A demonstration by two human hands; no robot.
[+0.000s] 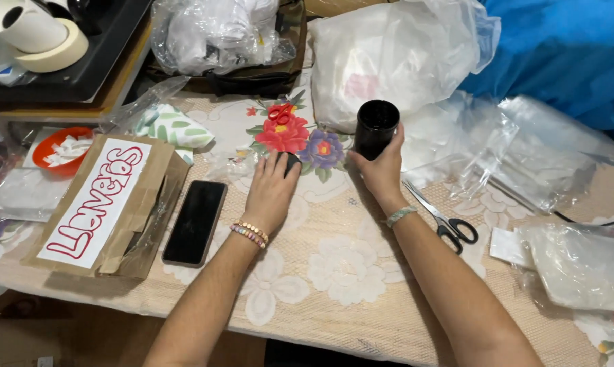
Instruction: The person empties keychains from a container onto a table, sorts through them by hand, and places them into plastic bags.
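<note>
Both forearms reach up from the near edge over the floral tablecloth [334, 272], and I follow them to the hands. My right hand [382, 170] is wrapped around a black cylindrical jar [376, 128], gripping its lower half and holding it upright with the open mouth facing up; I cannot see anything inside it. My left hand [272, 191] lies palm down, fingers curled over a small black lid [292, 163] resting on the cloth, just beside the jar at its 9 o'clock.

Scissors [439, 219] lie at 4 o'clock from the jar, near my right wrist. A dark phone [195, 222] lies face up at 8 o'clock from the left hand. Beyond it, further toward 9 o'clock, sits a brown paper bag [117, 211] with a white label bearing red lettering. At 10 o'clock, an orange bowl [56, 156] holds white pieces. Clear plastic bags [504, 149] spread at 3 o'clock, and a bulky white bag [388, 54] stands at 12 o'clock behind the jar. Tape rolls [39, 34] sit on a black tray [96, 61] far at 10 o'clock.
</note>
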